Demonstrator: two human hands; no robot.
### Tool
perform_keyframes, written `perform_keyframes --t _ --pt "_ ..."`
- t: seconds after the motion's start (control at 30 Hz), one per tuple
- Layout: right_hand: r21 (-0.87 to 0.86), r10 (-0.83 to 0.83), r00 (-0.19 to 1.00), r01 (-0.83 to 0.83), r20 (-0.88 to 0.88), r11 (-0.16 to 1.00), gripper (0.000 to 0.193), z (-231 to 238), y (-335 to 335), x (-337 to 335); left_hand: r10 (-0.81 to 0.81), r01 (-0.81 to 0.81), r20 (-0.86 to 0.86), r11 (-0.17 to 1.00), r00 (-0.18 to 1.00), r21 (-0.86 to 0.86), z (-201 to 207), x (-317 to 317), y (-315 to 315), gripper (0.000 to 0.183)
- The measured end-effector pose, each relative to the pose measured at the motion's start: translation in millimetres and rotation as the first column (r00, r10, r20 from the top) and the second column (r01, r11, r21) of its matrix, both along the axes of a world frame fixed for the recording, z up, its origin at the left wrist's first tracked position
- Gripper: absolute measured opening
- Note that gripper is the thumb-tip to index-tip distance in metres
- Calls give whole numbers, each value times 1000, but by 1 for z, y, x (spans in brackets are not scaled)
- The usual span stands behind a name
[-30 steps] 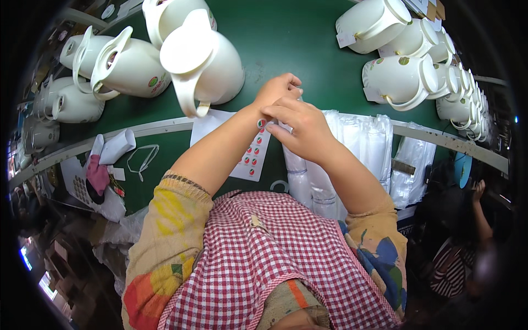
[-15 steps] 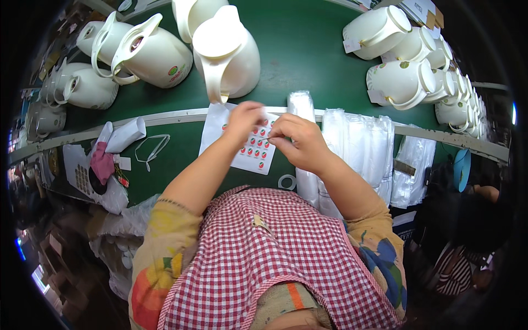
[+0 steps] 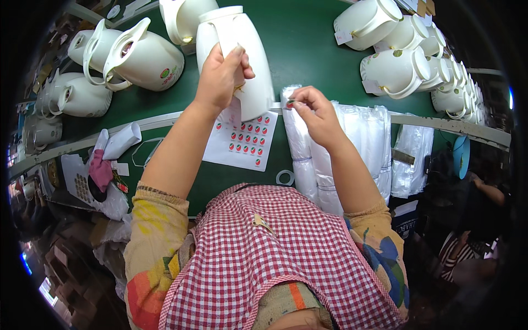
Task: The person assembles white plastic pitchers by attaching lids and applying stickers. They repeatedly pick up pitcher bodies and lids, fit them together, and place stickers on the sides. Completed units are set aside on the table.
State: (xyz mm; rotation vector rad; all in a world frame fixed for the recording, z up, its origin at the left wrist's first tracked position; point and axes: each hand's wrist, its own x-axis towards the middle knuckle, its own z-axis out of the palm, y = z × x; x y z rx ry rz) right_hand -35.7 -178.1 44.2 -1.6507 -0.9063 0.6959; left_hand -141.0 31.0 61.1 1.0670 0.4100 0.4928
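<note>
Around the vacuum jug's handle (image 3: pixel 226 32), the left hand (image 3: pixel 220 80) curls. The right hand (image 3: pixel 319 114) pinches a sticker (image 3: pixel 290 104), best by its edge.

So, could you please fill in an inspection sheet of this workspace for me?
Surface: green tabletop, crossed by a pale edge strip with dark marks.
Things in hand: held white jug; small red-and-green sticker.
Things nearby: sticker sheet below the jug; clear plastic bags to its right.
Clutter: pink cloth and rolled white paper at left.
Hands: left hand grips the jug's handle; right hand pinches the sticker.
Cables: none clearly made out.
Surroundings: more jugs in a left group and a right group; person in striped clothing at lower right.
</note>
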Motion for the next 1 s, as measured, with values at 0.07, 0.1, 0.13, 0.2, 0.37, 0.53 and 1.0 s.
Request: perform_keyframes --t 0.07,0.1,0.13,0.2,0.37,0.53,1.0 --pt "21 67 996 -66 -50 998 7 -4 5 -4 -1 5 30 991 1000 -135 3 14 -5 11" --pt "32 107 988 -104 -113 994 8 0 10 -11 7 -3 23 985 1000 -174 2 19 -8 10" --pt "40 142 987 -139 -74 990 8 4 15 -18 20 -17 13 977 1000 -211 -1 21 -12 10" --pt "15 235 971 -235 -48 972 9 1 21 -37 -16 13 -13 973 1000 -230 -6 30 -15 10" --pt "-106 158 982 -169 -103 980 9 5 20 -32 -93 62 -203 986 975 -153 4 42 4 15" --pt "-371 -4 918 -156 -396 916 8 8 43 27 -70 51 -136 989 988 -138 -15 51 8 16" --pt "-553 124 990 -71 60 830 15 11 76 30 -51 34 -119 989 992 -141 -18 58 0 18"
